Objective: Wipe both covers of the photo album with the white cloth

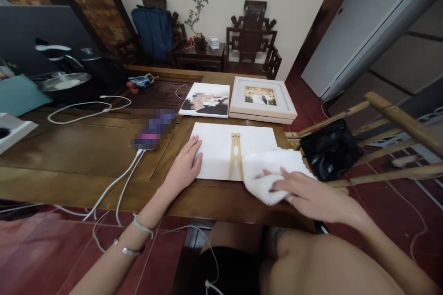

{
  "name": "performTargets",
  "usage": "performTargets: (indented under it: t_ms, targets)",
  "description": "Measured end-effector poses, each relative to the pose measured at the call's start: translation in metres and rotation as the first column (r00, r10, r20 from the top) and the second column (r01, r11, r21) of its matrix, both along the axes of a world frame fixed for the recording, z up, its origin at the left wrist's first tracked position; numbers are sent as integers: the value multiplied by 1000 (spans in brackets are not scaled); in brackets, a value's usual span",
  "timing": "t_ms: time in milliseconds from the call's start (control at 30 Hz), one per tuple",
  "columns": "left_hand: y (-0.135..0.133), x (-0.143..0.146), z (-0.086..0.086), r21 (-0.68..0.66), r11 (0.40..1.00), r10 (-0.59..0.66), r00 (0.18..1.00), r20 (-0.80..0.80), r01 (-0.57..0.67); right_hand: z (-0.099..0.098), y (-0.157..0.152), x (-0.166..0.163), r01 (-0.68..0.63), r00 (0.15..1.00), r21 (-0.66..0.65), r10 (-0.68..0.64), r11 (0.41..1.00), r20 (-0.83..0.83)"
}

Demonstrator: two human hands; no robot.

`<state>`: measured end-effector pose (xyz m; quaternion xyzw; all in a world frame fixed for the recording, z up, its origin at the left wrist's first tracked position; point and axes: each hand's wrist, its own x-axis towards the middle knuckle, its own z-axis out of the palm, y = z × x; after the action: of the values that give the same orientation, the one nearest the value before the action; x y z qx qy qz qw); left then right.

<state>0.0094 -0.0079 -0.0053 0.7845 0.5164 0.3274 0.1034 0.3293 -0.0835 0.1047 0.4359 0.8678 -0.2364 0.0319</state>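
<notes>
Left hand (pixel 187 162) lies flat on the board (pixel 215 152); right hand (pixel 300 192) pinches the cloth (pixel 277 159). It looks soft, light; the board looks stiff: hold its edges.

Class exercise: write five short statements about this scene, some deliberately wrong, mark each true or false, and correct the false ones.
1. The right hand holds a white cloth. True.
2. The left hand also holds a cloth. False: it rests at the left edge of the white panel.
3. A tan two-legged piece lies on the white panel. True.
4. The potted plant stands on the floor. False: it is on a small table.
5. The framed picture lies right of the photo panel. True.
</notes>
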Motion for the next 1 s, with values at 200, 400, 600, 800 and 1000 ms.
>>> performTargets:
  t_ms: [200,400,600,800,1000]
  targets:
    - [1,0,-1,12,1000,-8,1000,2,8,11,12,5,33,999,-82,-36,996,-33]
    - [1,-1,-1,0,1000,-3,1000,2,3,-12,92,-15,63,995,105,-55,992,-79]
    - [1,-2,-2,-24,1000,-12,1000,-7,12,-41,115,-71,54,998,251,-63,967,28]
    - [1,-1,-2,-40,999,-22,999,-44,20,-29,53,-94,-72,986,189,42,979,159]
    - [1,0,-3,-18,1000,-7,999,-33,6,12,13,-84,-374,919,-120,385,920,86]
